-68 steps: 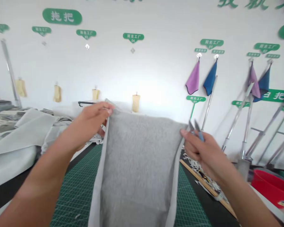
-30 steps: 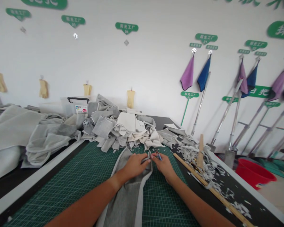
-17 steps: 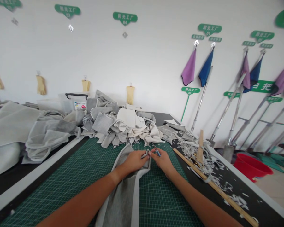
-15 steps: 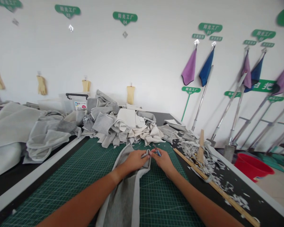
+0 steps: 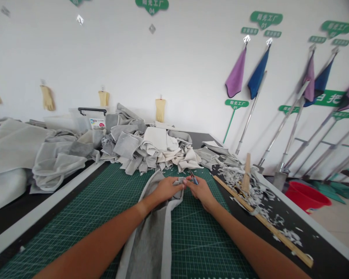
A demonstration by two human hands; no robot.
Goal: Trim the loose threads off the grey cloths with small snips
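A long strip of grey cloth (image 5: pixel 151 236) with paler borders runs from the near edge up the green cutting mat (image 5: pixel 209 240). At its far end, my left hand (image 5: pixel 166 189) is closed on the cloth's folded edge. My right hand (image 5: pixel 200 190) meets it there, thumb and finger pinched at the same edge. Tucked in the right hand is a small tool (image 5: pixel 194 179) with a metal tip and a blue handle; its exact kind is hard to make out. The fingertips of both hands nearly touch.
Behind the mat lies a heap of grey and white cloth pieces (image 5: pixel 154 143); more cloth (image 5: pixel 58 162) is piled at left. A wooden strip (image 5: pixel 267 224) lies at right beside pale scraps (image 5: pixel 258 201). A red bucket (image 5: pixel 306 195) stands beyond the table.
The camera view has tilted down slightly, so wall and cloth heap sit higher. Both hands keep their grip at the cloth's edge, with little visible movement.
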